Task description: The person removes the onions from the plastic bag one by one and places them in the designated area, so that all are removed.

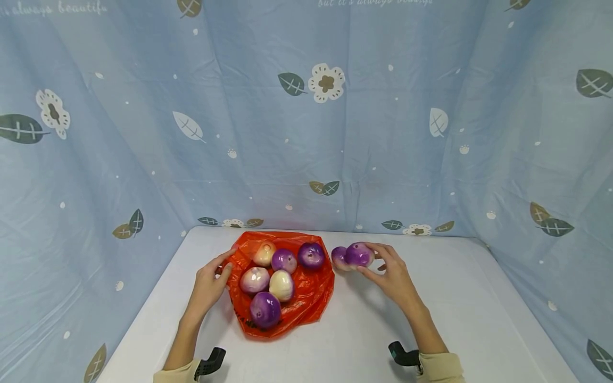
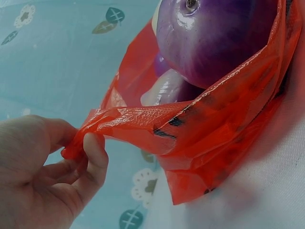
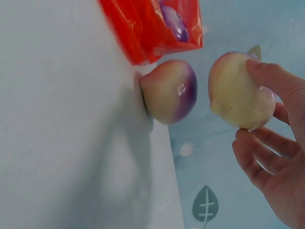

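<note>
A red plastic bag (image 1: 311, 308) lies with its mouth spread wide, and several glossy purple-and-cream onions (image 1: 265, 309) rest in it. My left hand (image 1: 209, 282) pinches the bag's left rim between thumb and fingers; in the left wrist view the plastic (image 2: 138, 121) stretches from the fingertips. To the bag's right, my right hand (image 1: 395, 274) grips an onion (image 1: 359, 254) between thumb and fingers, held off the table. Another onion (image 3: 169, 90) sits on the table between it and the bag, partly hidden by the held one in the head view.
The white table (image 1: 460, 314) reaches back to a blue curtain (image 1: 383, 133) printed with leaves and flowers, which also hangs along both sides. Dark wrist-worn devices (image 1: 404, 355) sit at both sleeves.
</note>
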Tool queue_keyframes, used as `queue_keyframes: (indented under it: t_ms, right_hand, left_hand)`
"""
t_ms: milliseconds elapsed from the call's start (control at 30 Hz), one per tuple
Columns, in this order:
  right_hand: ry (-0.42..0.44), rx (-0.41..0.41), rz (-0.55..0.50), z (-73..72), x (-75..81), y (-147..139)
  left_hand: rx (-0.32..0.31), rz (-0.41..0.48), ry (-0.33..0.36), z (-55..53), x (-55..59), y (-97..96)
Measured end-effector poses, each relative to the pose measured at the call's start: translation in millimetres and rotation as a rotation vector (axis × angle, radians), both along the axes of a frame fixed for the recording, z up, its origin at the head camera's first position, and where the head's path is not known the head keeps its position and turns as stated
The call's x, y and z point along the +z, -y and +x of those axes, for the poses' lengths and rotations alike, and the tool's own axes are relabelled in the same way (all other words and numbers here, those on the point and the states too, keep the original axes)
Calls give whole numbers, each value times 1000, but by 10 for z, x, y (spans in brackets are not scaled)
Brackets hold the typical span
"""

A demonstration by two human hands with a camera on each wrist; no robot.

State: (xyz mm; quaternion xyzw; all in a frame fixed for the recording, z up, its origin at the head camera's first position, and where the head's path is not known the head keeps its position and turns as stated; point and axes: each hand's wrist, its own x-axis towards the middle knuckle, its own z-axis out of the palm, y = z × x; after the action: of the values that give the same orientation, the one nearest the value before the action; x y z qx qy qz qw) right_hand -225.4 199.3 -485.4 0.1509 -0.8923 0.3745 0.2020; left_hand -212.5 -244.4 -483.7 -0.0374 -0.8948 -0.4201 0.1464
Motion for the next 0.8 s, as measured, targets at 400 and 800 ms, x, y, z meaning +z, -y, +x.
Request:
queue_keyframes:
  t_ms: [400,800]
  right_hand:
    - [19,-27,1,-18,-85,-173]
    - [15,-36,-2,-43,-208,-301]
  left_hand:
    - [-9,2,-5,-2,-4,3]
    - [-12,0,-3,-5,-32,7]
